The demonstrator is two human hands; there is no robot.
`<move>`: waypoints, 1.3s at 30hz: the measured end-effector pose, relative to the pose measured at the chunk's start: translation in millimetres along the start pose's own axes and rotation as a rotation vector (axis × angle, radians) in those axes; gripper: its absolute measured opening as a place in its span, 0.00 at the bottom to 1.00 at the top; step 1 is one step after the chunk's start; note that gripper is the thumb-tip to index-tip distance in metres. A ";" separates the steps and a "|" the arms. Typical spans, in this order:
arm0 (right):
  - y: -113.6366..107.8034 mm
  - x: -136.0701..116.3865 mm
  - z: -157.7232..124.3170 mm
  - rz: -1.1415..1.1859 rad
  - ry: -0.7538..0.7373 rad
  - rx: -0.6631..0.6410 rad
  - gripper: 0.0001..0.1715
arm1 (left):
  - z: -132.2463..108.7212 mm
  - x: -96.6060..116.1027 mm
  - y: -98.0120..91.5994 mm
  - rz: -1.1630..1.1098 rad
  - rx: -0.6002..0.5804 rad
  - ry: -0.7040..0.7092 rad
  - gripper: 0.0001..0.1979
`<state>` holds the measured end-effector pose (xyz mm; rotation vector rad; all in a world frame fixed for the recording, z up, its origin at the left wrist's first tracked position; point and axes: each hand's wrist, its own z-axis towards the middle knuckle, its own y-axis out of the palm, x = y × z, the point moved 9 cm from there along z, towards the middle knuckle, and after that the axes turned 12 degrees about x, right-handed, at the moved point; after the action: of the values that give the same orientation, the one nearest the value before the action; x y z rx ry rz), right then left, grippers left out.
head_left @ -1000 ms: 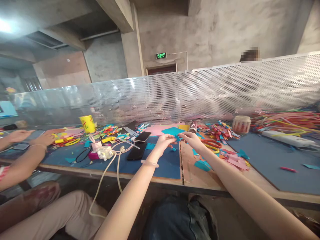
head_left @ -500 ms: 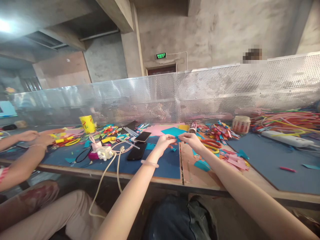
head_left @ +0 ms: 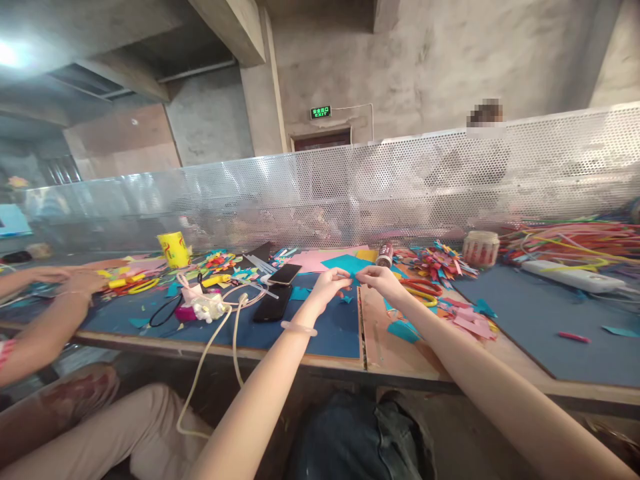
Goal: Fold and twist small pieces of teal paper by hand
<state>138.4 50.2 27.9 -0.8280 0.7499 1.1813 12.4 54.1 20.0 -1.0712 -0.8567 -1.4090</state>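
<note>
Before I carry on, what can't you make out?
All in the head view:
Blue scrap between left grip and right grip: shape mostly hidden by them.
Jar: too blurred to tell print from contents.
Person behind the screen: blurred by its mesh.
Co-worker's arm: cut off by the left edge.

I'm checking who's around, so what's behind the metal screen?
Above the screen, a person's head, part of a doorway and a wall show; below, it hides all but blurred shapes.
</note>
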 end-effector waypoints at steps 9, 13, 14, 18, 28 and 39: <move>0.1 -13.1 -4.4 -0.100 -0.086 0.014 0.09 | -1.7 8.8 3.1 0.091 0.004 0.120 0.09; 3.3 -16.2 -5.0 -0.149 -0.126 -0.010 0.08 | -2.6 13.1 4.0 0.098 -0.001 0.160 0.08; 4.0 -15.9 -4.8 -0.145 -0.125 -0.017 0.08 | -2.3 13.7 2.9 0.101 0.012 0.165 0.08; 3.8 -15.5 -4.2 -0.123 -0.142 -0.001 0.12 | 1.6 11.6 -5.5 0.110 0.107 0.144 0.07; 6.1 -55.7 -20.1 -0.487 -0.725 0.128 0.03 | 7.9 3.2 -15.2 0.038 0.186 0.127 0.09; 17.4 -59.1 -25.7 -0.710 -0.833 0.123 0.06 | 5.6 7.2 -12.4 0.000 0.172 0.124 0.10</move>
<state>106.8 2.7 62.6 -0.3685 -0.1657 0.7084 1.1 58.4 29.5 -0.8451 -0.8700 -1.3606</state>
